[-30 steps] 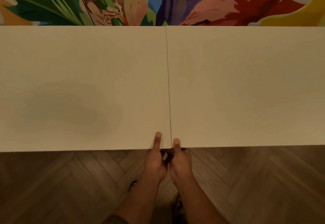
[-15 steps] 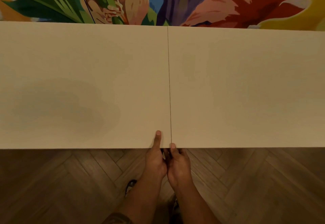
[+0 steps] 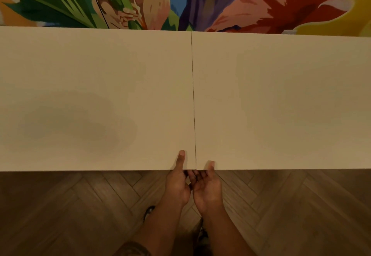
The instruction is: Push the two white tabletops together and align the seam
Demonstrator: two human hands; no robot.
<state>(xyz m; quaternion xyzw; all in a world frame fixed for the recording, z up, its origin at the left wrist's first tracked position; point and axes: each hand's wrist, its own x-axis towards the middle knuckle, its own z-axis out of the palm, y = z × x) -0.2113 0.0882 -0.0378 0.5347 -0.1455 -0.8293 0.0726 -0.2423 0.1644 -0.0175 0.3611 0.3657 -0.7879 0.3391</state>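
Two white tabletops lie side by side, the left tabletop (image 3: 96, 95) and the right tabletop (image 3: 281, 99). They meet at a thin dark seam (image 3: 193, 103) that runs from the far edge to the near edge. Their near edges line up at the seam. My left hand (image 3: 177, 183) holds the near edge of the left tabletop just left of the seam, thumb flat on top and fingers underneath. My right hand (image 3: 207, 189) is turned palm up at the right tabletop's near edge. Its blurred thumb lies over the rim and its fingers curl under the edge.
A colourful painted wall (image 3: 200, 0) stands directly behind the far edges of both tabletops. A wooden herringbone floor (image 3: 80, 215) lies below the near edge where I stand. My shoe (image 3: 149, 210) shows beside my left forearm.
My right hand has rolled palm up and its thumb has slid a little to the right, away from the seam. My left hand keeps its place. The tabletops stay together.
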